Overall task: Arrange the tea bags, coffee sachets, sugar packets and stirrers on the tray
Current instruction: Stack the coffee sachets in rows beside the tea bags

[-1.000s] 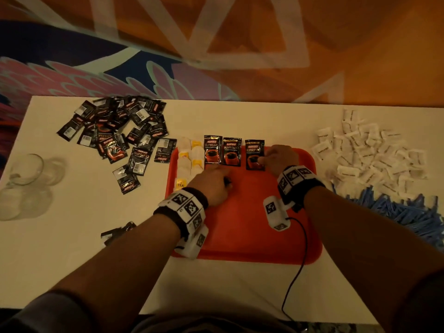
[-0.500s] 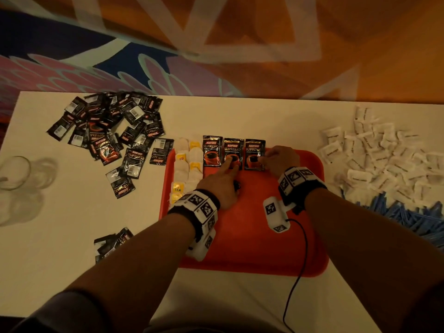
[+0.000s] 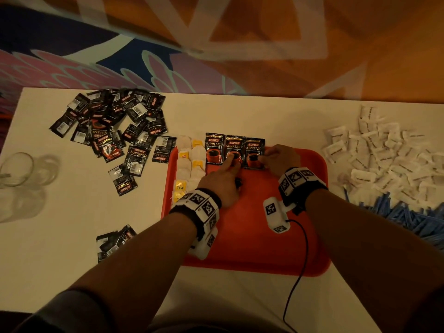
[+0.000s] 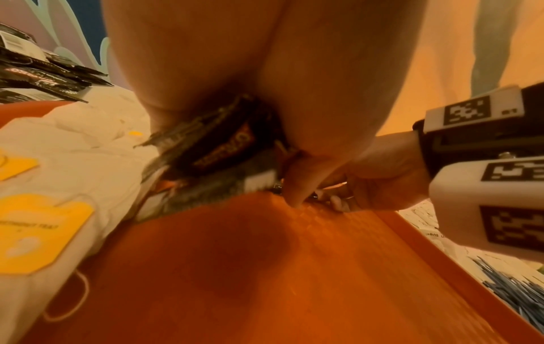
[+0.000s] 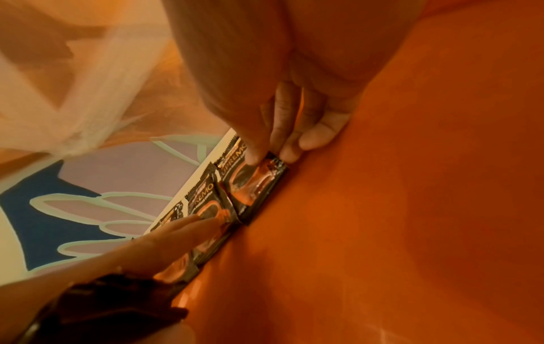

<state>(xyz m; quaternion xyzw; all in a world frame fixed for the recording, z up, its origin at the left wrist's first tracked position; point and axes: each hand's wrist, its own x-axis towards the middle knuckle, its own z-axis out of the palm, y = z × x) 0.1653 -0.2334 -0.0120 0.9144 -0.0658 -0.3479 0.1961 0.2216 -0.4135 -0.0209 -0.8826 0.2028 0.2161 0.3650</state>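
Red tray [image 3: 276, 248]: 3 coffee sachets in a row at far edge, tea bags [image 3: 189, 164] left of them. Left hand [image 3: 222, 183]: index finger extended, pressing middle sachet [image 3: 235, 150]. Right hand [image 3: 280, 158]: fingertips curled down onto right sachet [image 3: 254, 152], pinning it flat

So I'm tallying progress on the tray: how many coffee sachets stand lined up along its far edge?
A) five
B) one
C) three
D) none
C: three black coffee sachets lie side by side at the far edge of the red tray, right of the tea bags; the left hand touches the middle one, the right hand the rightmost.
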